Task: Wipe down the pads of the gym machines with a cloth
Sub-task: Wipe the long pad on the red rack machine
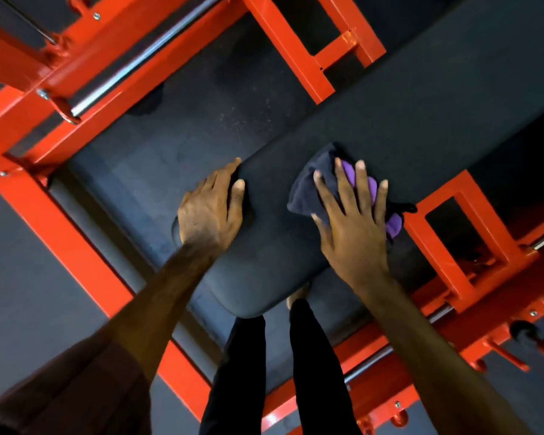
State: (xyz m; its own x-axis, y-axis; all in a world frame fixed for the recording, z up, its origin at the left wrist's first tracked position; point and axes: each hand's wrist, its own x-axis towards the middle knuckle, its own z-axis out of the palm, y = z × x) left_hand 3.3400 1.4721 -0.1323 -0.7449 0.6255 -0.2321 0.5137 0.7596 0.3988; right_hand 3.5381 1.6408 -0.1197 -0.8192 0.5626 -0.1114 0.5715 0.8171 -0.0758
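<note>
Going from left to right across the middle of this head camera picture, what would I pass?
Red frame beam → left hand resting on the edge of the black pad → dark and purple cloth → right hand pressing on it → red bracket.

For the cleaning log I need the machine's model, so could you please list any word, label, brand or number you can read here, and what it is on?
None: no readable text shows on the black pad, the red frame or the dark and purple cloth under the right hand.
</note>
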